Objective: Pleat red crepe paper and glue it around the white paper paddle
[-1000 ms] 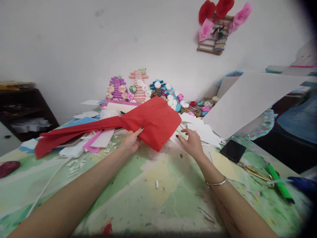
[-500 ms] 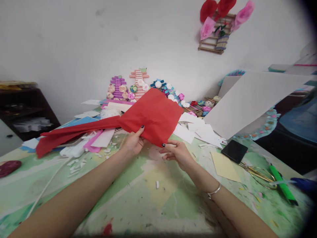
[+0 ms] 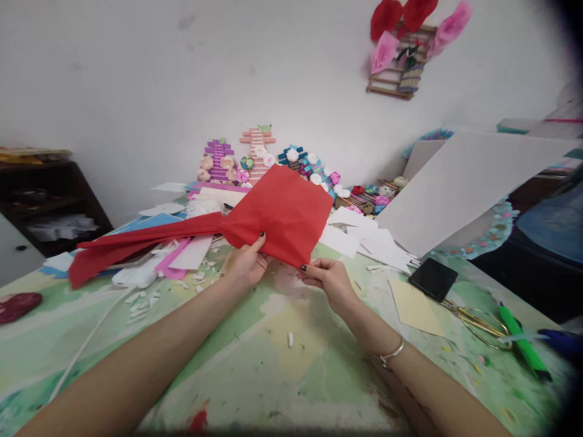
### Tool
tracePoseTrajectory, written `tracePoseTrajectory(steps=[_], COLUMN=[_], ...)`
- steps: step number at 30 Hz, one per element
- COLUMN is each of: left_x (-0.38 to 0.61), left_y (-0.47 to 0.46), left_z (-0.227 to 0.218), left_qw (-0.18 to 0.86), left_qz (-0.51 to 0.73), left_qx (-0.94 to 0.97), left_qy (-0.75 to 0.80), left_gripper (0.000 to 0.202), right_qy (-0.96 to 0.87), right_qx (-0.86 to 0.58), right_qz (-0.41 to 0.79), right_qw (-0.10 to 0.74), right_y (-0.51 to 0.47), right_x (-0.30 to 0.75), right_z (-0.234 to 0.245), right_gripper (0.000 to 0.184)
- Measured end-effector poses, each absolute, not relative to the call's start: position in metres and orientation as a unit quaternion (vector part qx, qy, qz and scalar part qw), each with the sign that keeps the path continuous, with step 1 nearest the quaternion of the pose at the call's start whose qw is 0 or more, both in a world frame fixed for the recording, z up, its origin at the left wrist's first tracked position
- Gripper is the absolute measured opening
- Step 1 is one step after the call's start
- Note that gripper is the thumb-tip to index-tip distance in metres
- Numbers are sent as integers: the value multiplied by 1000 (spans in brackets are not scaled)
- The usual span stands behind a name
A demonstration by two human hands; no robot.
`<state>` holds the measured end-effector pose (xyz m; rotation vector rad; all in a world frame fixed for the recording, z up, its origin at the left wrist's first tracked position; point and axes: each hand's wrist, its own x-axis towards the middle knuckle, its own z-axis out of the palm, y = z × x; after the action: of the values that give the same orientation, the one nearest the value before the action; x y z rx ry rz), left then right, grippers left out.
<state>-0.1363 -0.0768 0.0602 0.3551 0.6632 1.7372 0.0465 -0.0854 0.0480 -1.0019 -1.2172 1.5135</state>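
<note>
A sheet of red crepe paper (image 3: pixel 282 212) is held up above the table in front of me. Its left part is gathered into a narrow neck, and a long folded strip trails away to the left over the clutter. My left hand (image 3: pixel 249 262) grips the lower edge, with the thumb on top and the other fingers underneath, partly hidden. At the lower right corner, my right hand (image 3: pixel 325 279) pinches the paper between thumb and fingers.
White paper pieces (image 3: pixel 339 240) lie right of the red paper. Further right are a black square object (image 3: pixel 432 279), gold-handled scissors (image 3: pixel 478 321), a green tool (image 3: pixel 523 343) and yellow paper (image 3: pixel 415 306). A white power strip (image 3: pixel 136 273) sits left, its cable crossing the table.
My right hand's fingers have closed together at the paper's lower right corner. The red sheet has shifted and its lower edge looks straighter. My left hand keeps its grip.
</note>
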Motion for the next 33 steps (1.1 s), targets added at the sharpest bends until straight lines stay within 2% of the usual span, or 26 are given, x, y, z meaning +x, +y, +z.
tracePoseTrajectory(steps=[3,8,14,19,33], left_x=[-135,-127,-105,-93,-95], left_y=[-79,-83,-94,-101,-103], left_z=[63,67,67,65,69], left_qw=[588,583,609,597,591], left_qz=[745,762,747,755,756], left_qx=[139,128,102,113,124], left_qy=[282,251,247,244,252], left_gripper=[21,24,25,21,22], right_qy=[-466,-343,-297,-274,-295], right_qx=[-386,-308,-233,-230,-283], right_qz=[637,726,781,779,730], right_qw=[478,511,498,515,547], right_y=[-86,-95,-106,-106,-109], right_x=[44,32,13,10,13], right_z=[47,45,33,27,32], right_gripper=[26,39,24,15,20])
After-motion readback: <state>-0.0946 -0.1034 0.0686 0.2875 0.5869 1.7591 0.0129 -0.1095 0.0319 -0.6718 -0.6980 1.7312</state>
